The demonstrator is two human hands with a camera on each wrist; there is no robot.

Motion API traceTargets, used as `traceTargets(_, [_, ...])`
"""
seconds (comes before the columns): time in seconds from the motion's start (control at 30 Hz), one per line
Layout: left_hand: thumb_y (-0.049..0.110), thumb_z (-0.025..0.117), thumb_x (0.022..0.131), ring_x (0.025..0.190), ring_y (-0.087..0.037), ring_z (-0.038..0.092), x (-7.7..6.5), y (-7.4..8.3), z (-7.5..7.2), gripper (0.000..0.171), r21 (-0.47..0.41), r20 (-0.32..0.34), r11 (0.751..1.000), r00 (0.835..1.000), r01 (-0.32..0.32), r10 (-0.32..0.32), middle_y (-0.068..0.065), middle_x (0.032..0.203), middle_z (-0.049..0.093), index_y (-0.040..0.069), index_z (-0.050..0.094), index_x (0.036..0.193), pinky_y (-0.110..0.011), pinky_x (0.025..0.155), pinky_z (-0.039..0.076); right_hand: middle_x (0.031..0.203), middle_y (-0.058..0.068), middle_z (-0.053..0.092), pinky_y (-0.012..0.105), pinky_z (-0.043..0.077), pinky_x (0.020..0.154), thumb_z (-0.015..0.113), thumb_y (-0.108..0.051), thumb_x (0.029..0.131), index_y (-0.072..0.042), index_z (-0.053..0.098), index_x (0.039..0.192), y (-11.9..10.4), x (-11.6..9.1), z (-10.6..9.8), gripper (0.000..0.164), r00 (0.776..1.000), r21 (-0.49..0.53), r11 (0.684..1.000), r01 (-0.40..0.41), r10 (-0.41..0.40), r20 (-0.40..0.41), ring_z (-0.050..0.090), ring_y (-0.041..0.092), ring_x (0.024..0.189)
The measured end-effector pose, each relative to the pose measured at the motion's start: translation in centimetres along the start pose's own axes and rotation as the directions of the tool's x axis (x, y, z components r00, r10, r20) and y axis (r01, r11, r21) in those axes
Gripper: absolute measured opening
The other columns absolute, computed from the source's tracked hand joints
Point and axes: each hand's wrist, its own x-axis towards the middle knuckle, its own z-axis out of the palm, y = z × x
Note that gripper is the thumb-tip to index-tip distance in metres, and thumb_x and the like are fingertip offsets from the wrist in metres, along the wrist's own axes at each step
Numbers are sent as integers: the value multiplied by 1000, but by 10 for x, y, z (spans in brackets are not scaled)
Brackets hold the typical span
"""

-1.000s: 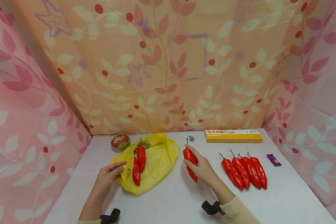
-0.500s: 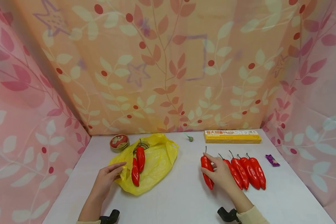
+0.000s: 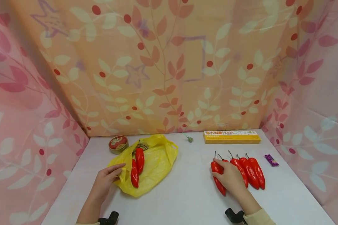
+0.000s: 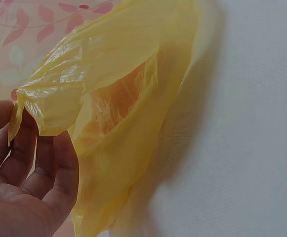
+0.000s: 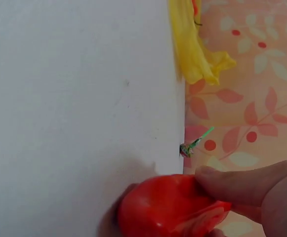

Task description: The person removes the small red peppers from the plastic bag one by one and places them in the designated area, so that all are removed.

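My left hand (image 3: 105, 181) pinches the edge of a yellow plastic bag (image 3: 157, 170) between thumb and fingers; the left wrist view shows the gathered film in that grip. Two red chili peppers, one upper (image 3: 140, 161) and one lower (image 3: 134, 175), lie in the bag's open mouth. On the right, my right hand (image 3: 231, 176) holds another red chili pepper (image 3: 218, 179) by its sides, stem pointing away from me. This pepper is at the left end of a row of several red chili peppers (image 3: 249, 172), partly covered by the hand.
A round red-lidded tin (image 3: 118, 143) stands behind the bag. A lollipop (image 3: 190, 139) and a yellow-and-white pasta box (image 3: 232, 137) are along the back. A purple snack packet (image 3: 271, 160) lies right of the pepper row. Patterned cloth walls enclose the white table (image 3: 174, 200).
My right hand has carried its chili pepper rightward from the middle of the table to the row's left end. The left hand has kept its grip on the bag.
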Motion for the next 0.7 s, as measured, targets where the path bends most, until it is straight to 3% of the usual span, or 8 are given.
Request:
traceTargets(0.07, [23,55,105,114,-18,56,0,0,-1,38,-4,-1,1000,1000,-1,1,-10,146,53,6,62,137,-23,90,53,132,23,59,56,59,78,85,-24,80,-13,60,141,1,1,1,67,1000,-13,1000,2,-2,-5,57,43,117])
traceTargets(0.17, [23,56,104,113,-18,56,0,-2,-2,38,-7,5,1000,1000,-1,1,-10,146,53,5,62,137,-23,89,53,132,27,54,60,58,79,85,-22,80,-10,59,141,3,1,3,67,1000,-30,999,-15,14,-11,53,46,120])
traceTargets(0.7, [22,55,105,113,-17,57,-1,-2,-3,37,-15,-5,1000,1000,3,-3,-10,145,54,5,62,137,-22,88,54,124,27,51,53,60,69,88,-25,75,-9,59,139,7,8,4,72,998,-63,997,-52,50,-29,56,45,109])
